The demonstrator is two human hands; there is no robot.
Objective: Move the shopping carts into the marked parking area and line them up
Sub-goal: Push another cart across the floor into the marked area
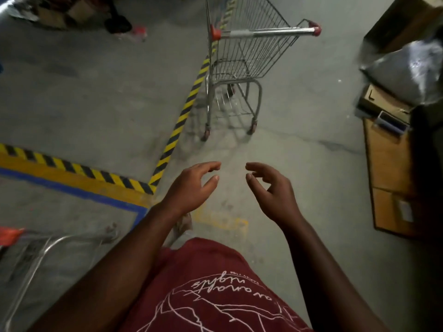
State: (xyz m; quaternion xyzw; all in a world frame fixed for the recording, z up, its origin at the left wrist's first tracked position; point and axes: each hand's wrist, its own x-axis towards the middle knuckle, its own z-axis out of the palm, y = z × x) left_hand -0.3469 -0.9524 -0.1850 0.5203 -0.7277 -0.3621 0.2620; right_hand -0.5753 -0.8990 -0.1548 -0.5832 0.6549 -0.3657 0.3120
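Hands: I am holding my left hand and right hand out, fingers loosely curled, empty.
Cart: standing ahead, beside the striped floor tape.

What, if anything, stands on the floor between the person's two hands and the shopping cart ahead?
Nothing visible: only bare concrete floor lies between the open left hand, the open right hand and the shopping cart. The striped tape line lies flat beside it.

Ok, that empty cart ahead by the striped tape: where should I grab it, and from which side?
Take the cart by its push bar, the horizontal bar with red end caps, facing you at the near end. Come straight from behind, left hand and right hand spread along it. Both hands are open and well short of it.
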